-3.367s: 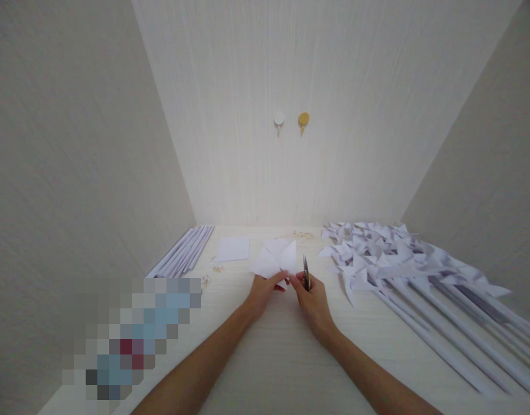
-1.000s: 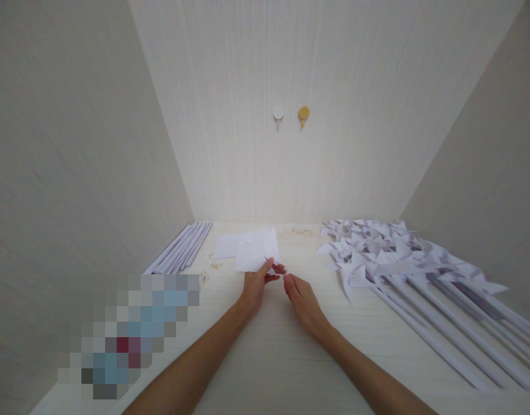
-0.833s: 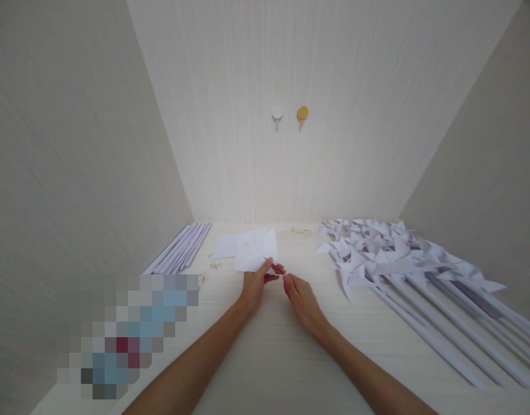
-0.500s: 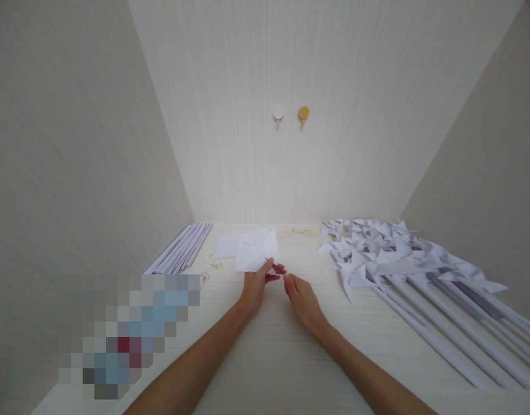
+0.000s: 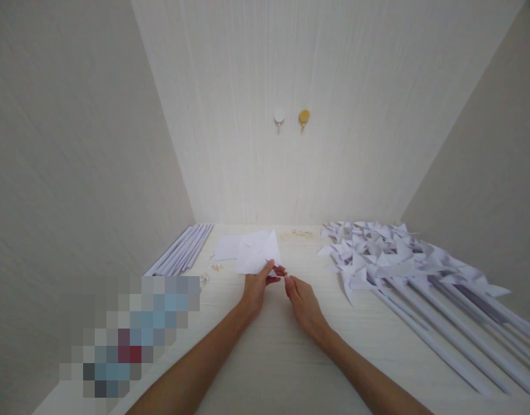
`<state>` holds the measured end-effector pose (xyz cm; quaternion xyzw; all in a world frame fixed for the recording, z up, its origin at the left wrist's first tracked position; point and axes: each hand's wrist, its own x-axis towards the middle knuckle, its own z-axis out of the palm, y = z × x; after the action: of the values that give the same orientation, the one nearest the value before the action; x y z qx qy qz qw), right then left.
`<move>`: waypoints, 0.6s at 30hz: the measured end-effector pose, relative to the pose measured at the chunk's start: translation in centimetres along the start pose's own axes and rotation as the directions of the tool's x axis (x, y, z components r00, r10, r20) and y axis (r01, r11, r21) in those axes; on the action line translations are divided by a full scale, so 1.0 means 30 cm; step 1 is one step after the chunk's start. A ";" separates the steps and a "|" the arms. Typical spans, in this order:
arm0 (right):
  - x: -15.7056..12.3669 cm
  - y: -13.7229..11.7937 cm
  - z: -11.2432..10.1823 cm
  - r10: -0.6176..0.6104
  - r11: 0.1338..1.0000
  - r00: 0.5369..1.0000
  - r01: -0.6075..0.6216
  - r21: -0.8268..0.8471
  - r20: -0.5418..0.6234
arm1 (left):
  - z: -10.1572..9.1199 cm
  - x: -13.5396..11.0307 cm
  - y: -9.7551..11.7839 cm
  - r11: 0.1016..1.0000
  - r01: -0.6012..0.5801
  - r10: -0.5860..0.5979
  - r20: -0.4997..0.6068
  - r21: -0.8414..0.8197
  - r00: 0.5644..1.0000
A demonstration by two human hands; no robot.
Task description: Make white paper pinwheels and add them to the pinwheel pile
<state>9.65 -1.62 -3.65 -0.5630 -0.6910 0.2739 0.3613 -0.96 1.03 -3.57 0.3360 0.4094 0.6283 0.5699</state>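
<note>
My left hand (image 5: 256,288) pinches the near corner of a white paper square (image 5: 258,252) and holds it tilted just above the desk. My right hand (image 5: 302,301) lies low beside it, fingers together. Its fingertips reach the same corner, where a thin dark object (image 5: 277,269) pokes out. I cannot make out what that object is. Both forearms come in from the bottom edge.
A heap of white paper pinwheels on long sticks (image 5: 398,259) fills the right side of the pale desk (image 5: 265,357). Rolled paper sticks (image 5: 182,251) lie at the left, a flat paper square (image 5: 227,246) and small pins (image 5: 216,266) behind. Two wall hooks (image 5: 279,116) hang ahead.
3.4 s ago my right hand held scissors upright beside the paper; they no longer stand up. The paper has shifted left. Over the last second the hands have hardly moved.
</note>
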 end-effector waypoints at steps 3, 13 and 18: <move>0.001 0.002 0.003 -0.006 1.000 1.000 0.006 0.013 -0.006 | -0.003 0.001 -0.003 1.000 0.004 -0.004 0.001 0.000 1.000; 0.003 0.037 0.006 -0.015 0.954 0.991 0.053 0.294 -0.132 | 0.000 0.003 -0.002 1.000 0.006 -0.005 -0.052 0.030 0.999; 0.027 0.047 -0.009 0.076 0.903 0.977 0.016 0.429 -0.198 | 0.006 -0.004 -0.001 0.996 -0.023 0.027 -0.051 0.089 0.998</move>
<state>10.58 -0.54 -4.44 -0.5061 -0.5630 0.3636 0.5428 -0.78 0.93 -3.52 0.3496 0.4472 0.6251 0.5357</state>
